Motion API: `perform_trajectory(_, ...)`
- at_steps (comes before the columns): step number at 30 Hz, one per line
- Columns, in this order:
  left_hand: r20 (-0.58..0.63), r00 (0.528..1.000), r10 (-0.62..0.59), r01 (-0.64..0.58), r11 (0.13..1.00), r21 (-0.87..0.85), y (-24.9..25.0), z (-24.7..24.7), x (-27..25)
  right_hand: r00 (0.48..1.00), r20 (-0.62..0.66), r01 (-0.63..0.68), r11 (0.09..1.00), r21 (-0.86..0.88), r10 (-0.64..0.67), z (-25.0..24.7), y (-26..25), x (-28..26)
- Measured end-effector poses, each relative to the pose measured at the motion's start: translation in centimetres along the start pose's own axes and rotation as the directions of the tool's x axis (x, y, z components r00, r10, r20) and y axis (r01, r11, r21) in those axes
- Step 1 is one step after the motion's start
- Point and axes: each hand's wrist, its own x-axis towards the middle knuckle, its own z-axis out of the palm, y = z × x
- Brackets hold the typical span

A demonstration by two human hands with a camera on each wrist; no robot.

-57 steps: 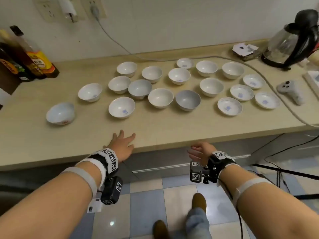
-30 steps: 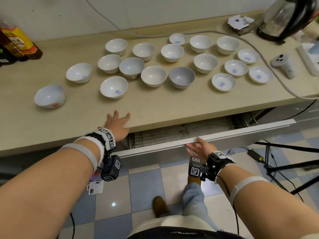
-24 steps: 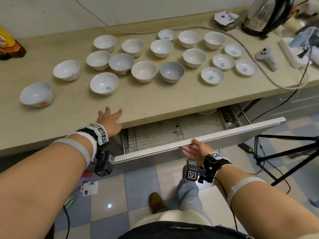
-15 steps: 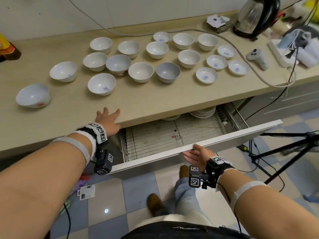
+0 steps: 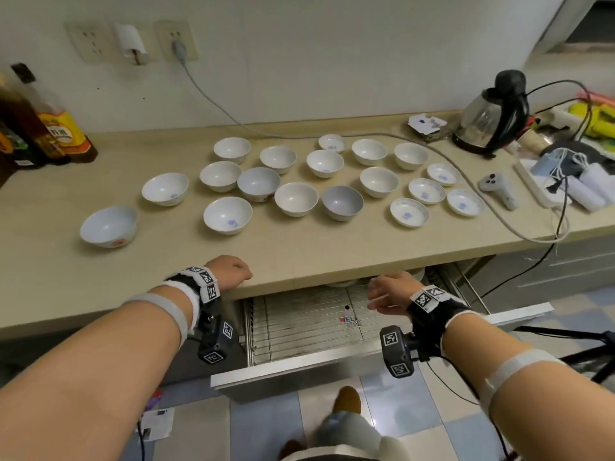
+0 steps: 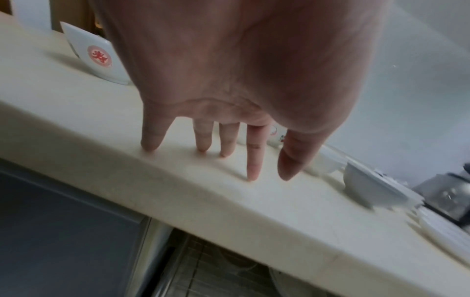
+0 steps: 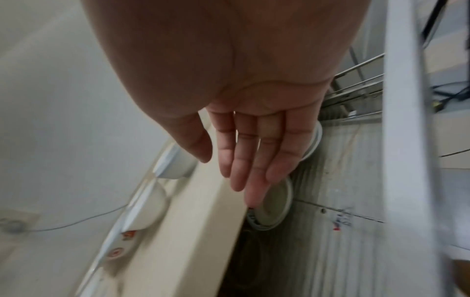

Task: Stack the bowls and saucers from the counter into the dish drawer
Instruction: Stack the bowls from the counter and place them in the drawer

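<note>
Head view: drawer open, bowls and saucers on the tabletop

Head view shows the beige tabletop point(image 5: 299, 247) carrying the bowls point(image 5: 296, 198) in loose rows at centre and the saucers point(image 5: 409, 212) to their right. Below its front edge the dish drawer point(image 5: 332, 364) stands pulled out, its wire rack point(image 5: 299, 324) bare at the front, with stacked white plates point(image 7: 277, 203) at the back under the tabletop. A glass kettle point(image 5: 489, 124), a grey cable point(image 5: 482, 197), a white controller point(image 5: 497, 189) and sauce bottles point(image 5: 63, 134) ring the crockery; the cable runs just beside the saucers.

Left hand point(image 5: 231, 271) rests on the tabletop's front edge, well short of the nearest bowl; the left wrist view shows its fingers point(image 6: 251, 156) straight and spread, tips touching the surface, holding nothing. Right hand point(image 5: 391, 292) hovers over the drawer, fingers loosely extended, empty. Only the right wrist view shows those plates plainly; only the left wrist view shows the red emblem on the leftmost bowl point(image 6: 101, 58).
</note>
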Motion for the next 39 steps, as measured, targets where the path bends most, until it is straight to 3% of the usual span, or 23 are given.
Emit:
perform_trajectory(5, -0.148, 0.969, -0.197, 0.138, 0.931, -0.338, 0.3, -2.5, 1.4, 0.988, 0.012, 0.152, 0.987, 0.045, -0.152, 1.4, -5.0, 2.4)
perform_trajectory(9, -0.152, 0.895, -0.42, 0.165, 0.627, -0.761, -0.3, -3.7, 3.5, 0.989, -0.068, 0.139, 0.98, 0.143, -0.13, 1.9, -8.9, 5.9)
perform_trajectory(14, -0.065, 0.891, -0.449, 0.121, 0.374, -0.919, 0.5, -5.4, 5.4, 0.994, -0.109, 0.039, 0.97, 0.241, -0.013, 1.4, -12.7, 11.0)
perform_trajectory(20, -0.13, 0.862, -0.491, 0.1, 0.415, -0.904, -1.9, -5.3, 9.8, 0.99, -0.135, -0.011, 0.979, 0.201, 0.039, 1.0, -14.5, 14.3)
perform_trajectory(23, -0.153, 0.862, -0.483, 0.084, 0.434, -0.897, 1.4, -7.1, 7.2, 0.982, -0.186, 0.055, 0.982, 0.181, -0.021, 0.9, -15.0, 14.6)
perform_trajectory(26, -0.155, 0.853, -0.499, 0.053, 0.377, -0.925, 2.1, -8.2, 6.9, 0.951, -0.288, 0.158, 0.976, 0.149, -0.111, 0.7, -15.2, 14.7)
perform_trajectory(29, -0.186, 0.882, -0.432, -0.013, 0.373, -0.928, 3.0, -9.8, 6.3, 0.912, -0.362, 0.251, 0.96, 0.125, -0.192, 0.8, -16.5, 14.5)
perform_trajectory(35, -0.254, 0.916, -0.31, -0.125, 0.382, -0.916, 6.9, -13.1, 8.4, 0.953, -0.151, 0.286, 0.945, 0.16, -0.263, 3.1, -20.0, 13.5)
perform_trajectory(39, -0.239, 0.926, -0.292, -0.085, 0.455, -0.886, 8.2, -13.7, 11.8, 0.963, -0.074, 0.263, 0.963, 0.067, -0.258, 5.4, -20.6, 13.3)
